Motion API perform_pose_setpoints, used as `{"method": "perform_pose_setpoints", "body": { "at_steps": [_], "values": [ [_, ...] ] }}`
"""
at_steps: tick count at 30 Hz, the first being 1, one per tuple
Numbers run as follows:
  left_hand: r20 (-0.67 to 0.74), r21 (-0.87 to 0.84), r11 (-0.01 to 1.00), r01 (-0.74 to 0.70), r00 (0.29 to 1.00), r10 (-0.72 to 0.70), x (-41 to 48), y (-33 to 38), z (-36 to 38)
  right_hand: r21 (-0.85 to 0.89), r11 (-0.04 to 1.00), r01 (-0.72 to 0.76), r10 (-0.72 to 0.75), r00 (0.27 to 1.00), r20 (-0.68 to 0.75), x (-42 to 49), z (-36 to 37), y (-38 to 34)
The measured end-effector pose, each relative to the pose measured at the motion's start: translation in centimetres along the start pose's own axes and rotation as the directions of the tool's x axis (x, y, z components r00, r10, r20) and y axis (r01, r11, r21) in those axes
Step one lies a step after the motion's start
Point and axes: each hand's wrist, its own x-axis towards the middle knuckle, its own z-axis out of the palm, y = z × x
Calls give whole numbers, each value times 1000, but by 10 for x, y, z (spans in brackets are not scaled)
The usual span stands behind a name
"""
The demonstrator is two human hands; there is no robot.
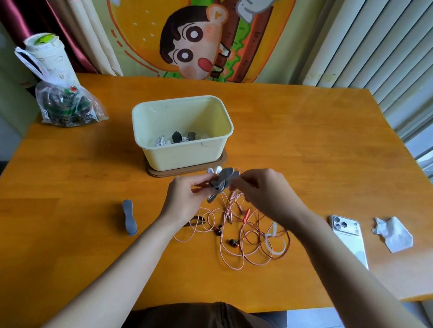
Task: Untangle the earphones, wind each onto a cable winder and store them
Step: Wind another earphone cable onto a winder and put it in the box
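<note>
My left hand [186, 195] grips a grey cable winder [221, 182] above the table, with white earbuds [214, 169] poking out at its top. My right hand [264, 190] pinches the cable at the winder's upper right side. Below both hands a tangle of pink and dark red earphone cables [238, 238] with dark earbuds lies on the table, a white strip among them. A second grey winder [130, 217] lies flat to the left. The pale yellow box [183, 156] behind my hands holds wound earphones.
A white phone [349, 236] and a crumpled tissue [393, 234] lie at the right. A plastic bag [65, 108] and a cup stand at the far left corner. The box sits on a brown wooden base [159, 172].
</note>
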Motion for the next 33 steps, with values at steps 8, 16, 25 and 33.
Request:
{"method": "perform_pose_setpoints", "body": {
  "at_steps": [8, 16, 25, 33],
  "values": [
    [206, -287, 954, 84, 978, -25, -16, 13, 6, 32, 999, -34, 37, 996, -86, 10, -15, 20],
    [84, -683, 727, 74, 996, -23, -13, 38, 7, 495, 861, -114, 165, 984, -61, 6, 13, 19],
    [-129, -676, 735, 52, 974, -188, 0, 32, 7, 516, 856, -28, 79, 994, -77, -7, 48, 1],
    [-202, 20, 999, 29, 979, -25, -5, -8, -7, 290, 957, -14, -13, 996, 90, -2, 9, -10]
  ]
}}
